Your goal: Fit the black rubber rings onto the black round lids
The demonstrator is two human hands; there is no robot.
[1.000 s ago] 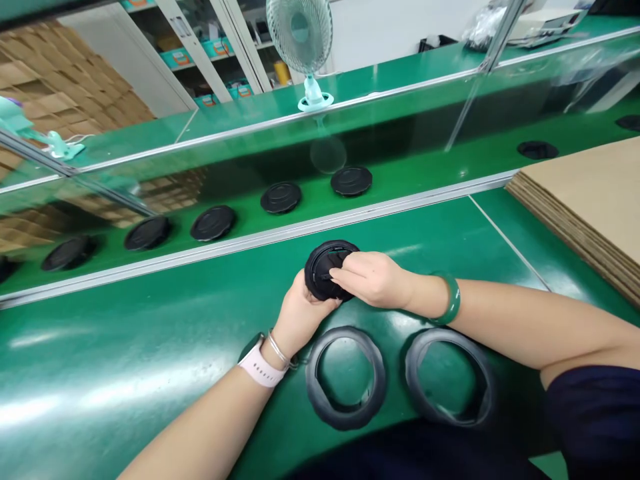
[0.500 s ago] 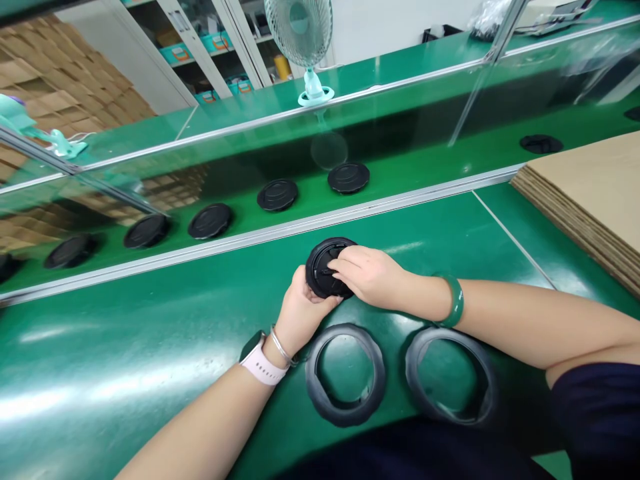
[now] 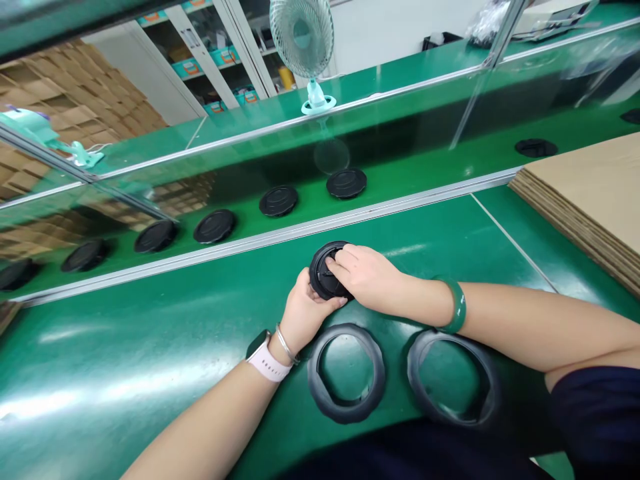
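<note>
Black round plastic disc [image 3: 327, 270] held up off the green bench [image 3: 125, 360] between both hands, a little in from the bench's far edge; left hand [image 3: 305, 305] palm up beneath the disc, left fingers [image 3: 336, 302] curled round its lower rim and gripping it; right hand [image 3: 365, 275] reaching in from the right and lying over the top, right fingers [image 3: 346, 255] pressed close together on the disc's face, covering much of it; the uncovered part of the face too dark to show detail; pale pink smartwatch strap [image 3: 267, 367] and thin silver bangle [image 3: 286, 345] on the left wrist; green jade bangle [image 3: 457, 307] on the right wrist; two black rubber rings lying flat on the bench just below the hands, the first ring [image 3: 346, 408] nearly under the disc, the second ring [image 3: 419, 373] just beside it to the right; aluminium rail [image 3: 280, 233] along the bench's far edge; past the rail, a row of black discs [image 3: 279, 201] lying flat and well apart on a green surface; stack of cardboard sheets [image 3: 585, 200] at the bench's right corner; dark sleeve [image 3: 595, 420] at the lower right; white desk fan [image 3: 301, 30] farther off, beyond a glass panel.
</note>
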